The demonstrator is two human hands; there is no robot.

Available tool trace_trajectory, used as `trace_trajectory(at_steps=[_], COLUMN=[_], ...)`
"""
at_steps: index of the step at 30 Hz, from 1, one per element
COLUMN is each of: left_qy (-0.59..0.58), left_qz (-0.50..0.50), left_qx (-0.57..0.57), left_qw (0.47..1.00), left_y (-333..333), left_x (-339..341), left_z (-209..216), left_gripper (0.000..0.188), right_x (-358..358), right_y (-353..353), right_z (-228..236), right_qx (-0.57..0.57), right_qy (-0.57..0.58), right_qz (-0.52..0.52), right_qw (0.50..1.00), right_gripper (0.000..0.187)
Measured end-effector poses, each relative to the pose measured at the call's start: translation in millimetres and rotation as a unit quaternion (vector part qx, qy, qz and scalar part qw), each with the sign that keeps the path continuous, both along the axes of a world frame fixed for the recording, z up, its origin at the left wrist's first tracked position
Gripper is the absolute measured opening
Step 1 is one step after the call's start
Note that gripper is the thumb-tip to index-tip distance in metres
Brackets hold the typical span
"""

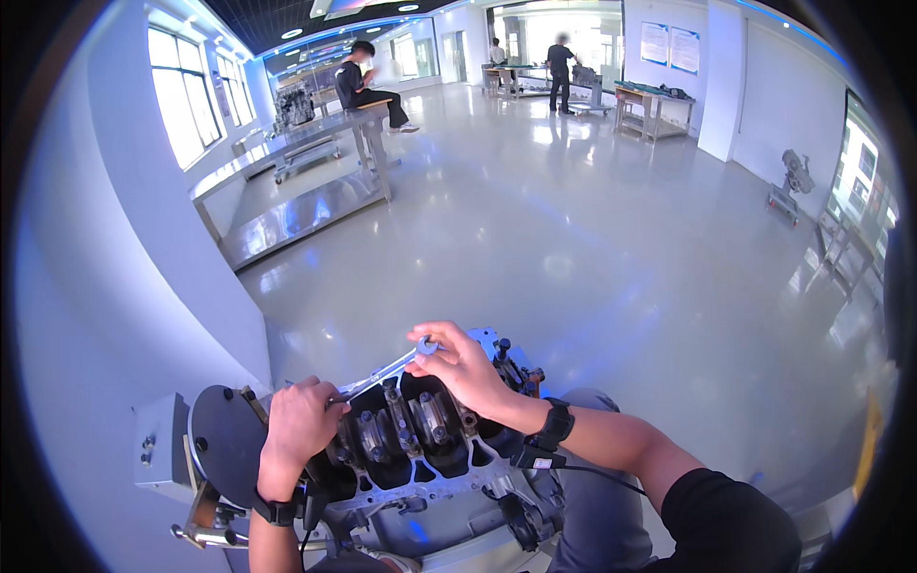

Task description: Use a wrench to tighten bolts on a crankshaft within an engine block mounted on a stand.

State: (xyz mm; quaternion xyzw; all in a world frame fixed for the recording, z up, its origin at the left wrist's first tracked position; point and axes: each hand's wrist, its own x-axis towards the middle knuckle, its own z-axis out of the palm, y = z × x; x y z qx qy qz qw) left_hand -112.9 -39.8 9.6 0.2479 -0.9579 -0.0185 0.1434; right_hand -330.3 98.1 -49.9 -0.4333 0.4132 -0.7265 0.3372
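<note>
A long silver wrench [380,375] slants above an engine block [441,487], its jaw end up and to the right. My left hand [302,417] is closed around the lower end, with its fingers curled so that this end is partly hidden. At the jaw end, my right hand [465,371] pinches the wrench between thumb and fingers. Below both hands lies the block's open underside, where the dark crankshaft [403,426] and its bearing caps show. Each wrist wears a black strap with a cable.
A round dark plate [225,441] of the engine mount and a grey box [160,449] stand at left, by a white wall. Farther off is a steel bench [306,212] with a seated person [355,84]. Other people and workbenches are at the back. My leg [602,497] is right of the block.
</note>
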Motion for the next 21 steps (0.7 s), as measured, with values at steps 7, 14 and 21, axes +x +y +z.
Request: trace_trajectory(at_steps=[7, 14, 21], left_qy=[-0.003, -0.068, -0.016], left_qz=[0.016, 0.059, 0.083], left_qx=[-0.051, -0.039, -0.059], left_qw=[0.999, 0.995, 0.995], left_y=[4.4, 4.1, -6.6], left_x=[-8.4, -18.1, -20.6], left_z=[-1.1, 7.1, -2.1], left_gripper=[0.018, 0.021, 0.016], right_x=[-12.3, -1.0, 6.9], right_y=[0.3, 12.3, 18.4], right_z=[8.9, 11.8, 10.8], right_qx=[0.066, -0.031, -0.046], right_qy=[0.104, 0.346, 0.384], right_qz=[0.007, -0.080, -0.064], right_qw=[0.992, 0.934, 0.920], right_gripper=[0.045, 0.039, 0.034])
